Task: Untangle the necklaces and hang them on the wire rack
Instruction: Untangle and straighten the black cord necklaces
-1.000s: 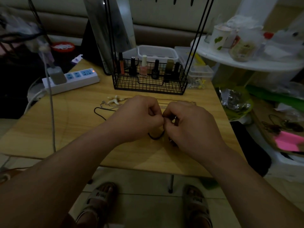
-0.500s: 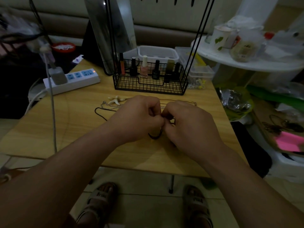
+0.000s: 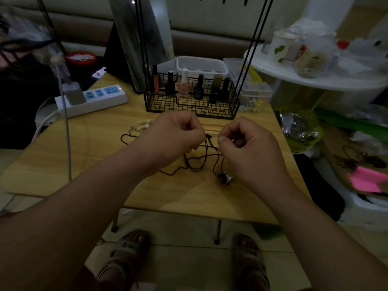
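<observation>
both hands (image 3: 210, 139) pinch the tangled necklaces (image 3: 201, 162).

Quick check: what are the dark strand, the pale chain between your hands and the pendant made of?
The dark cord seems to be thin string or waxed thread: matte, drooping in soft loops. The chain is probably metal: silvery, glinting in fine links. The pendant is likely polished metal, with grey highlights; too dim for more.
</observation>
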{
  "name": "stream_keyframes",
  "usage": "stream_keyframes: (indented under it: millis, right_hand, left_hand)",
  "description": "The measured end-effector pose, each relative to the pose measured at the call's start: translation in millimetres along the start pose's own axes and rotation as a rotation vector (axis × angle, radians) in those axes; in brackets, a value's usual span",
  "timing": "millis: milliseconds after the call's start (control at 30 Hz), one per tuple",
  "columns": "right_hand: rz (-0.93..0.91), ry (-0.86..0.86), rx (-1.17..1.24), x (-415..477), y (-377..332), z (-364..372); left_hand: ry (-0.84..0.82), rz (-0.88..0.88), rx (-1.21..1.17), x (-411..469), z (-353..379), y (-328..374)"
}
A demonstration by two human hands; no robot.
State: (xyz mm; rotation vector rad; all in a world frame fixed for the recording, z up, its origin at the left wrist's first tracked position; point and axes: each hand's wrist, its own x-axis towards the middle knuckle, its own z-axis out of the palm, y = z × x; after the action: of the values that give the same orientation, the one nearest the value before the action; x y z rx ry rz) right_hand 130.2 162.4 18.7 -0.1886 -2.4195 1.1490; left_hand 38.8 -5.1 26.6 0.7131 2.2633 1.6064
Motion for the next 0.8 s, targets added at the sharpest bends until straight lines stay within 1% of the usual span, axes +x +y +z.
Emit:
stream_keyframes:
  millis: [100, 233, 367, 433, 500, 567, 633, 700, 733, 800]
  right_hand:
    - [-0.087, 0.001, -0.063, -1.0, -3.3, 0.4]
    - [-0.229, -0.037, -0.239, 0.0, -2.0, 1.2]
    - [-0.263, -0.066, -0.347, -0.4, -0.8, -0.5]
    - [-0.277, -0.06, -0.361, -0.5, -2.0, 0.4]
    - [-0.261, -0.025, -0.324, -0.6, -3.8, 1.6]
    - [-0.143, 0.022, -0.173, -0.7, -6.9, 0.4]
    - [0.076, 0.047, 0.034, 1.5, -10.1, -3.6]
    - [0.283, 0.033, 0.202, 4.9, -10.8, -8.2]
    - [0.361, 0.023, 0.299, 6.4, -10.6, -9.5]
    - [0.457, 0.023, 0.531, 9.2, -10.1, -10.8]
  left_hand:
    - [-0.015, 0.007, 0.016, -1.3, 2.8, 0.5]
    - [-0.026, 0.027, 0.072, -3.4, 5.4, 2.5]
    - [-0.035, 0.039, 0.112, -4.3, 5.0, 2.4]
    - [-0.048, 0.042, 0.107, -4.2, 5.0, 1.8]
    - [-0.042, 0.036, 0.072, -4.0, 5.5, 1.7]
    - [-0.019, 0.025, 0.018, -2.9, 4.9, 2.3]
    - [-0.002, 0.013, -0.015, -2.2, 3.4, 2.6]
    - [-0.003, 0.011, -0.024, -2.3, 1.6, 3.1]
    - [-0.007, 0.012, -0.026, -2.7, 1.0, 3.1]
    - [-0.017, 0.015, -0.024, -4.0, 1.3, 3.8]
